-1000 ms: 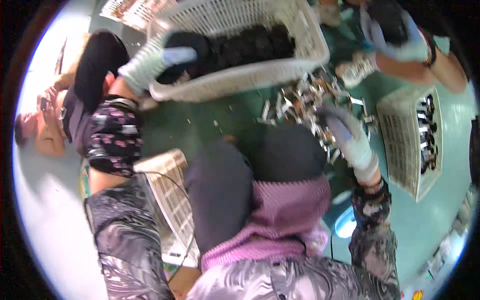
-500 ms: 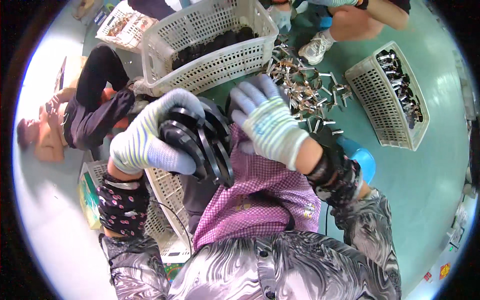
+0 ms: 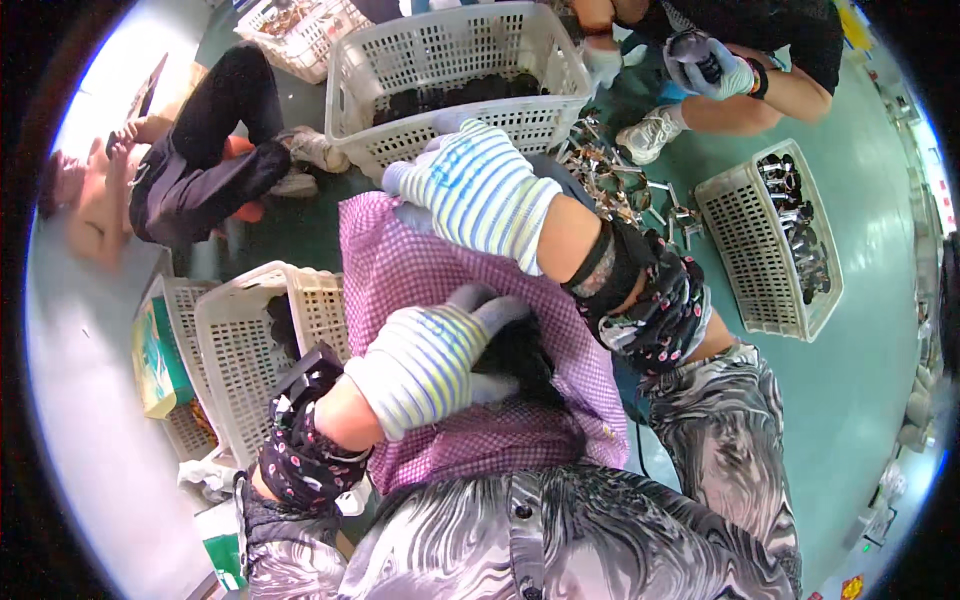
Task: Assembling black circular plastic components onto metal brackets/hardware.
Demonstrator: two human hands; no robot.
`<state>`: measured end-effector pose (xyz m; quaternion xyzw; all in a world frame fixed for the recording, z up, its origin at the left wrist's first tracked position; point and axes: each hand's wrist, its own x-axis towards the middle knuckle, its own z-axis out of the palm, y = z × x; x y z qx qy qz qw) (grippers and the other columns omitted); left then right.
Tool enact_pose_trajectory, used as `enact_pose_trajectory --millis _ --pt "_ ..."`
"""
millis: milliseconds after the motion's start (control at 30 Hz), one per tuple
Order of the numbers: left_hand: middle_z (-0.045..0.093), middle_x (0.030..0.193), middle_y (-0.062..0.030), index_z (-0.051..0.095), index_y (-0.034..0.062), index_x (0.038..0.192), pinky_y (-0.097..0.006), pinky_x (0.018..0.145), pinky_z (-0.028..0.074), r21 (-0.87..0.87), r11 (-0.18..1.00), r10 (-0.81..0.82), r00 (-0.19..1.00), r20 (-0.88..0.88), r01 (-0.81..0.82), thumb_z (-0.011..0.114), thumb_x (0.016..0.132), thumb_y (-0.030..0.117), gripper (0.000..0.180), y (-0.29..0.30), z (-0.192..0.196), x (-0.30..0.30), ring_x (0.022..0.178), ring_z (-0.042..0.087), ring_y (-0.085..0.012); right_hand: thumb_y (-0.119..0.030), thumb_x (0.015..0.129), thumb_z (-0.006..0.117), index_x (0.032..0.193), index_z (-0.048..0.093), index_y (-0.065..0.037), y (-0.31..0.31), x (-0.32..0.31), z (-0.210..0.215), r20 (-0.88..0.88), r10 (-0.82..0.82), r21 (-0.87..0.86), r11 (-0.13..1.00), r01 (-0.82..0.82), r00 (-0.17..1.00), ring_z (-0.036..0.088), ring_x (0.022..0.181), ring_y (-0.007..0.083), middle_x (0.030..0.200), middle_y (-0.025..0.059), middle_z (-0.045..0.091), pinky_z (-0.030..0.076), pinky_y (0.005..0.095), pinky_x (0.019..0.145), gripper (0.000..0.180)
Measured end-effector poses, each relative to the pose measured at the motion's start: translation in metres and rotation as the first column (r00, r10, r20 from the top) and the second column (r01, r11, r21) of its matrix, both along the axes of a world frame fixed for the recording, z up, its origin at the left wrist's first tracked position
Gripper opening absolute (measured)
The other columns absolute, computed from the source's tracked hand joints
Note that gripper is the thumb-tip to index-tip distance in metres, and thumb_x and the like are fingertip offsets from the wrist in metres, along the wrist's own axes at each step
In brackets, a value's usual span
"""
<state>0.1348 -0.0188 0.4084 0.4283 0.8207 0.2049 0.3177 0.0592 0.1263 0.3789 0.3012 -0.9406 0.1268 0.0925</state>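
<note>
Hands have come down to the checked apron: left hand now grips dark round parts alone, right hand lifted away, fingers loosely curled, empty.

Four white plastic baskets are counted: one large, one at upper left, one at right, one at left. Two striped gloved hands are seen.

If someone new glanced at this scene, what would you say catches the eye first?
The two striped knit gloves at centre: the left hand grips a black part over a purple checked apron, the right hand just above it. Behind stands a big white plastic lattice basket, with loose shiny metal pieces on the green floor beside it.
</note>
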Motion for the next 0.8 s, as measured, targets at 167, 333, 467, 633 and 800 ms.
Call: enact_pose_trajectory --millis 167,333,467,633,800 --pt "0.052 0.117 -0.0212 0.047 0.0099 0.124 -0.04 0.08 0.048 0.151 0.983 0.11 0.994 -0.016 -0.106 0.065 0.074 0.026 0.056 -0.026 -0.002 -0.021 0.094 0.058 -0.0371 -0.033 0.075 0.062 0.083 0.061 -0.01 0.006 -0.011 -0.018 0.096 0.053 -0.071 0.996 -0.047 0.994 0.063 0.073 0.034 0.075 0.0149 0.065 0.049 0.044 0.069 0.025" --pt "0.063 0.086 -0.0101 0.061 0.0012 0.098 -0.029 0.075 0.047 0.28 0.904 0.329 0.944 0.031 -0.324 0.061 0.078 0.005 0.02 -0.04 -0.003 -0.076 0.08 0.061 -0.0189 -0.035 0.074 0.062 0.088 0.06 -0.012 0.02 -0.021 -0.024 0.173 0.043 -0.15 0.989 -0.017 0.984 0.062 0.077 0.0316 0.078 0.0115 0.065 0.047 0.043 0.074 0.026" --pt "0.062 0.087 -0.0039 0.06 0.0007 0.1 -0.024 0.074 0.045 0.307 0.751 0.544 0.812 0.213 -0.584 0.056 0.084 0.007 0.018 -0.035 -0.028 -0.144 0.081 0.055 -0.0099 -0.024 0.069 0.068 0.094 0.06 -0.01 0.058 -0.019 -0.029 0.016 0.002 -0.377 0.926 0.004 1.0 0.058 0.083 0.0292 0.083 0.0103 0.061 0.043 0.0399 0.082 0.03" --pt "0.064 0.098 -0.0144 0.059 0.0025 0.107 -0.032 0.082 0.046 0.233 0.827 0.555 0.812 -0.181 -0.513 0.059 0.082 0.017 0.029 -0.053 -0.099 -0.249 0.092 0.061 -0.0229 -0.01 0.069 0.066 0.096 0.06 -0.005 0.113 -0.024 -0.04 0.171 -0.283 -0.447 0.831 0.33 0.944 0.057 0.082 0.0322 0.082 0.0127 0.061 0.045 0.0407 0.078 0.028" --pt "0.061 0.107 -0.0195 0.056 0.0028 0.114 -0.037 0.09 0.043 -0.078 0.931 0.329 0.912 -0.247 -0.357 0.056 0.081 0.022 0.038 -0.022 -0.155 -0.365 0.102 0.057 -0.0336 -0.008 0.08 0.059 0.098 0.061 -0.001 0.165 -0.012 -0.083 0.642 -0.467 -0.382 0.493 0.782 0.608 0.061 0.086 0.0263 0.091 0.0149 0.063 0.047 0.0337 0.079 0.019"
